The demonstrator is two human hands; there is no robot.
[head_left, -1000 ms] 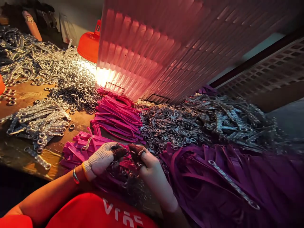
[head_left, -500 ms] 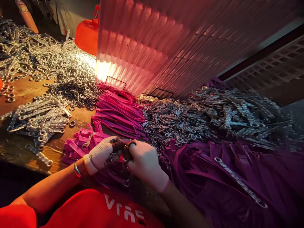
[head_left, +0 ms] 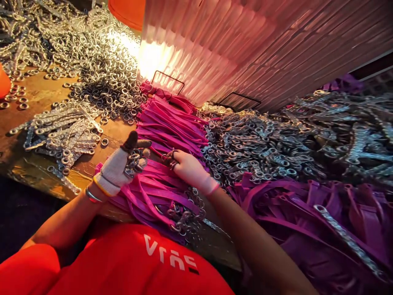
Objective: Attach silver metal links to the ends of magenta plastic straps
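Note:
My left hand [head_left: 115, 168], in a white glove with dark fingertips, is cupped with its thumb up. Several metal rings [head_left: 134, 160] lie in its palm under curled fingers. My right hand [head_left: 193, 172], gloved too, has its fingers closed at the edge of the pink straps; they seem to pinch a strap end, partly hidden by the fingers. Below and between my hands spreads a pile of pink straps [head_left: 153, 184]. At its lower right end rest straps with metal rings and chain pieces [head_left: 181, 217]. Behind stands a second bundle of pink straps [head_left: 172, 123].
Loose rings [head_left: 113, 82] heap under an orange lamp [head_left: 127, 12]. Braided metal pieces [head_left: 61, 135] lie at left on the wooden table [head_left: 18, 164]. A translucent ribbed panel [head_left: 208, 45] stands behind. More metal pieces [head_left: 258, 139] and purple straps [head_left: 276, 213] are piled at right.
My hands have parted from where they worked close together. The left has turned palm up, showing rings; the right has moved forward to the pink straps. The view has tilted down.

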